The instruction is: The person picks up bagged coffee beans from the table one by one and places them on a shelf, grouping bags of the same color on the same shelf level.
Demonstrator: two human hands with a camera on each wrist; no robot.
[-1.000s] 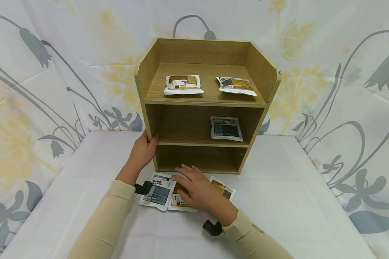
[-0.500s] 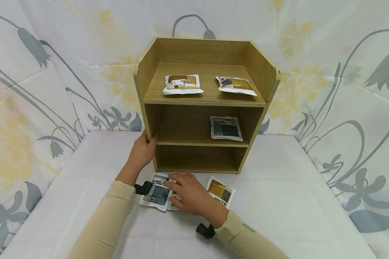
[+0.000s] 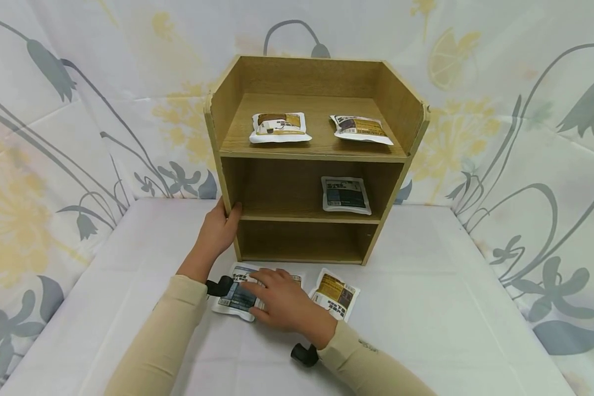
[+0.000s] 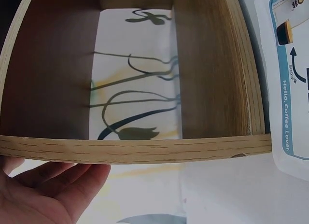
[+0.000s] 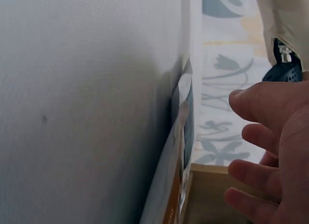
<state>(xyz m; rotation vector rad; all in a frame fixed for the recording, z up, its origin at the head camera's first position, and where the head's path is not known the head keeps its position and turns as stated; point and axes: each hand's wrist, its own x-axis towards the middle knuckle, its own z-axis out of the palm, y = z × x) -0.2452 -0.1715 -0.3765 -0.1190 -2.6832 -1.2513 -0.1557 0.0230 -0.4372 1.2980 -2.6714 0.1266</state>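
Observation:
My left hand [image 3: 216, 231] grips the left side panel of a small wooden shelf [image 3: 309, 155], thumb at the front edge and fingers along the outer side. In the left wrist view that hand [image 4: 58, 190] lies against the panel's outer face. My right hand [image 3: 282, 302] hovers over the packets in front of the shelf, its fingers [image 5: 256, 171] loosely bent and holding nothing. It partly covers a blue-and-white packet [image 3: 235, 303] on the left and most of a middle packet [image 3: 297, 279]. A brown-and-white packet [image 3: 339, 291] lies to its right.
Two brown-and-white packets, one at left [image 3: 279, 129] and one at right [image 3: 361, 131], lie on the top shelf. A dark-labelled packet [image 3: 345, 195] rests at the right of the middle shelf. A flowered cloth [image 3: 515, 110] hangs behind the white-covered table [image 3: 450, 319].
My right hand has shifted left, from over the middle packet toward the blue-and-white one. More of the right-hand packet now shows. My left hand keeps its grip on the shelf.

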